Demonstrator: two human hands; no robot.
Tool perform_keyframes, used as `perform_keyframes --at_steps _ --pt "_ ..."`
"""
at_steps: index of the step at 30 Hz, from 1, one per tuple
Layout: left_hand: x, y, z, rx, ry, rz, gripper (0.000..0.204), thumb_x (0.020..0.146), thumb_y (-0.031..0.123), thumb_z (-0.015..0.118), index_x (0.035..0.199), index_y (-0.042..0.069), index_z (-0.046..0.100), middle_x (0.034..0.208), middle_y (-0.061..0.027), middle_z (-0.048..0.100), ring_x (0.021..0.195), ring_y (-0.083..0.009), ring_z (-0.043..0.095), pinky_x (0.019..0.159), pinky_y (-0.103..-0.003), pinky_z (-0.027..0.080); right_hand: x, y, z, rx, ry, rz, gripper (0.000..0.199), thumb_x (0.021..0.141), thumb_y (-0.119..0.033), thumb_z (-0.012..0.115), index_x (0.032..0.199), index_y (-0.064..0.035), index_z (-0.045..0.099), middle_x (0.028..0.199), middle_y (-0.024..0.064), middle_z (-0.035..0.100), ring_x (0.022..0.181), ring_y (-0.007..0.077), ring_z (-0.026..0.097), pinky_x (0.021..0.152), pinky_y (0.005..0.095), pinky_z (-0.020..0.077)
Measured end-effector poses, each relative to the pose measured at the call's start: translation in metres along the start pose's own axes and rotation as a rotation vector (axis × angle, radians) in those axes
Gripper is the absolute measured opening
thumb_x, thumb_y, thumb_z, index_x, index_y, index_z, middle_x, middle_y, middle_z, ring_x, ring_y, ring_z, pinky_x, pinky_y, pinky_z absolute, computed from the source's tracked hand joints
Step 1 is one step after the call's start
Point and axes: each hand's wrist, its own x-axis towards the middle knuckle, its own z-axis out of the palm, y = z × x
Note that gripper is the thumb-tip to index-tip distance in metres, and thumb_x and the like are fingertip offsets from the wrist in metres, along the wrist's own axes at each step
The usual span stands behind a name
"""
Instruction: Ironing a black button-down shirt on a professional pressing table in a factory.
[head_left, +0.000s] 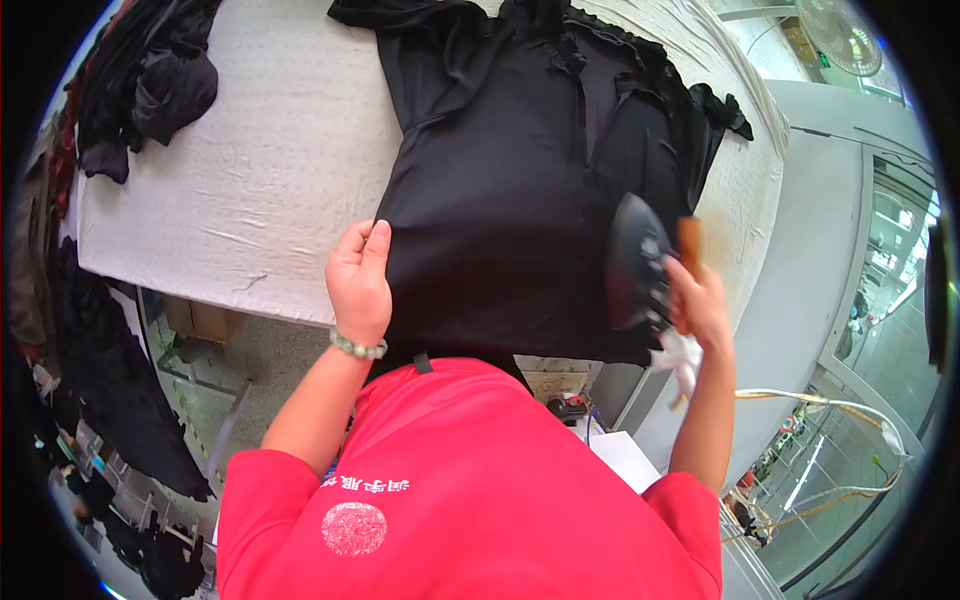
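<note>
A black garment [490, 210] of thin cloth lies spread over the pale padded ironing table [280, 170], its lower part reaching the near edge by my body. My left hand [361, 272] pinches the garment's left edge between thumb and fingers. On the right, my right hand [700, 305] is wrapped round the brown handle of a dark iron [634, 262], slightly blurred. The iron is over the right part of the garment; whether its sole touches the cloth I cannot tell. White cloth [678, 358] hangs at the iron's rear, below my right hand.
More black clothing [165, 85] lies at the table's far left corner, and dark garments [110, 370] hang down at the left. A pale hose [830, 400] curves off to the right. A grey panel [800, 220] and a fan [840, 35] stand beyond the table's right edge.
</note>
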Motion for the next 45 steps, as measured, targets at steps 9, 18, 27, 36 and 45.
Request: perform_keyframes --at_steps 9,18,27,36,45 --pt "-0.023 0.031 0.017 -0.17 -0.058 0.008 0.013 0.104 0.012 0.064 0.106 -0.001 0.067 0.084 0.0095 0.055 0.073 0.0006 0.042 0.065 -0.017 0.033 0.104 -0.166 0.121 -0.257 -0.078 -0.255 0.047 0.093 -0.045 0.073 0.076 -0.0047 0.057 0.058 0.0004 0.05 0.044 0.0116 0.047 0.043 0.031 0.0402" --pt "-0.018 -0.002 -0.008 -0.025 0.001 -0.073 0.011 0.104 0.01 0.063 0.105 0.0 0.066 0.084 0.0092 0.055 0.074 -0.0004 0.042 0.065 -0.018 0.034 0.002 -0.119 0.151 -0.618 -0.272 -0.551 0.048 0.086 -0.038 0.079 0.109 0.0022 0.066 0.091 0.0205 0.072 0.088 0.0283 0.073 0.08 0.0395 0.0562" --pt "0.019 0.004 0.001 0.493 0.027 0.165 0.024 0.099 0.007 0.065 0.122 -0.001 0.061 0.106 -0.0042 0.064 0.094 -0.0113 0.059 0.082 -0.025 0.049 0.049 0.074 -0.007 -0.26 0.115 -0.184 0.044 0.092 -0.029 0.076 0.123 0.0002 0.067 0.091 0.0085 0.072 0.085 0.0184 0.067 0.078 0.0347 0.0537" --pt "0.255 0.0 0.164 1.223 -0.258 0.65 0.071 0.088 0.03 0.073 0.147 0.001 0.046 0.146 -0.0186 0.055 0.132 -0.0353 0.056 0.11 -0.044 0.045 0.168 0.192 -0.18 -0.553 0.479 0.013 0.05 0.09 -0.034 0.075 0.123 0.0005 0.062 0.095 0.0163 0.072 0.09 0.0328 0.069 0.081 0.0448 0.0531" --pt "0.189 0.057 0.221 1.963 -0.212 0.015 0.099 0.074 0.068 0.078 0.14 -0.001 0.055 0.127 -0.0192 0.07 0.118 -0.0347 0.067 0.104 -0.044 0.05 0.29 -0.005 -0.097 -0.365 0.467 -1.069 0.048 0.09 -0.011 0.066 0.137 -0.0092 0.057 0.139 0.0192 0.059 0.114 0.0367 0.066 0.098 0.0451 0.0521"
